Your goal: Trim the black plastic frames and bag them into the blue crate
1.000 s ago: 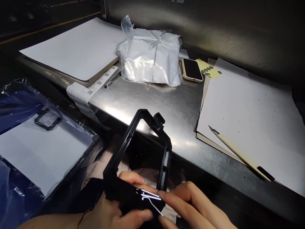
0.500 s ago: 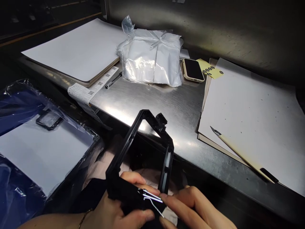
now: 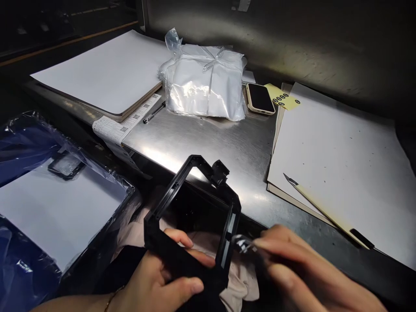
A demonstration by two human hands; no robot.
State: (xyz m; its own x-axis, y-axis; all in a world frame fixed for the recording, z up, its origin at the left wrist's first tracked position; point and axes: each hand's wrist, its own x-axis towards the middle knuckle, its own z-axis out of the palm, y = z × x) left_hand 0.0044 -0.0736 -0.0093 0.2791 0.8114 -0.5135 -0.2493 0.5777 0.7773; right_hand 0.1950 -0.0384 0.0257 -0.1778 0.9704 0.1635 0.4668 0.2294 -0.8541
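Note:
My left hand [image 3: 169,277] is closed around the lower edge of a black plastic frame [image 3: 230,201], its thumb in front and its fingers behind. The frame is tilted up over my lap, with pale strips along the inside of its right side and a small black block at its top corner. To the right of the frame, my right hand [image 3: 292,268] is pinched on a thin shiny strip [image 3: 242,243]. Motion blurs the strip, so its exact kind is unclear. The right hand is apart from the frame.
On the metal bench [image 3: 201,138] lie a white sheet stack [image 3: 104,73], a wrapped plastic-bag bundle [image 3: 204,82], a pen [image 3: 153,113], a phone [image 3: 260,99] and yellow stickers [image 3: 287,97]. A craft knife [image 3: 325,210] rests on white board [image 3: 344,147]. A lined bin [image 3: 94,190] stands left.
My right hand has moved right and slightly up, away from the frame's lower edge, carrying the shiny strip. My left hand keeps its hold on the frame.

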